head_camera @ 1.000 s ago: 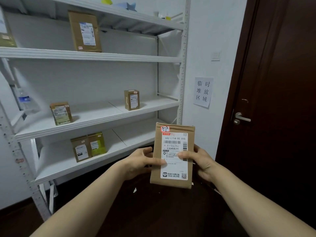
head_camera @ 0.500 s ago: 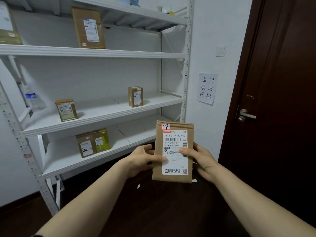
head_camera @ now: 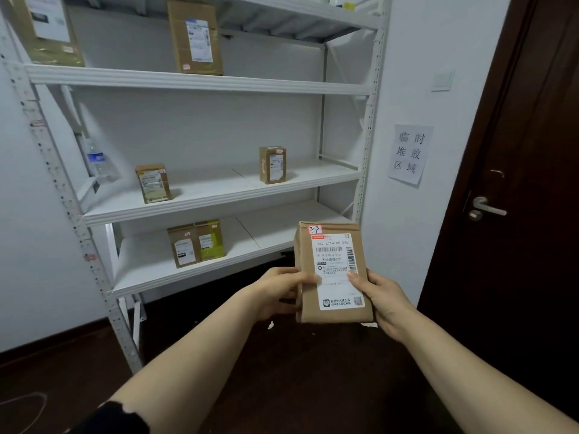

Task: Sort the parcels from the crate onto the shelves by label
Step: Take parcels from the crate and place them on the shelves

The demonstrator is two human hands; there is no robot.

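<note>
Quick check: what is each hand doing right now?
Left hand: grips the brown parcel by its left edge.
Right hand: grips the same parcel by its right edge.

- The parcel shows only its labelled front. Its back is hidden, and the label's small print is too blurred to read.
- The left grip and right grip each lay a thumb on the parcel's front; their fingertips pass behind it, out of sight.
- The top-left box is cut by the top and left edges.
- The tall box loses its top to the upper edge, and its label is unreadable.
- The things on the topmost shelf are cut off and cannot be told.
- The water bottle is blurred.
- The small boxes carry labels too small to read.
- The dark sleeve runs off the bottom edge.
</note>
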